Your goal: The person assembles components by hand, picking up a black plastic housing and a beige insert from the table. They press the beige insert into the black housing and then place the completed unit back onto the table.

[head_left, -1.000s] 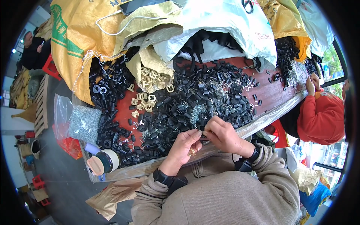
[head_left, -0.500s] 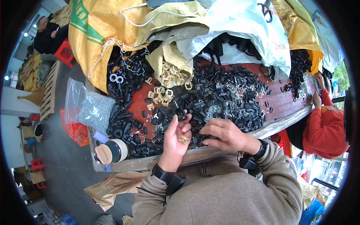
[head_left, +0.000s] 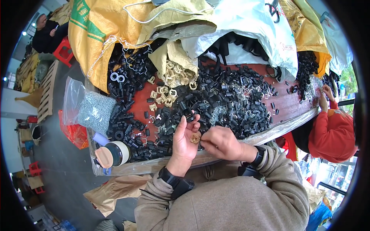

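Note:
Palm up over the near table edge, my left hand grips a black plastic fitting between thumb and fingers. A beige plastic clip lies in the same palm. Just to its right is my right hand, its thumb and fingertips pinched together beside the clip. Whatever those fingertips hold is too small to make out. Beyond both hands spreads a heap of small black plastic parts mixed with metal bits. Several more beige clips spill from a paper-like sack ahead of my left hand.
Left of the heap sit a clear bag of screws and a jar with a pinkish lid. Large yellow and white sacks line the far side. At right, a person in red works at the same table.
My right hand has come left and closed its fingertips beside the left palm. The beige clip now faces up more plainly, and my left hand has shifted slightly right.

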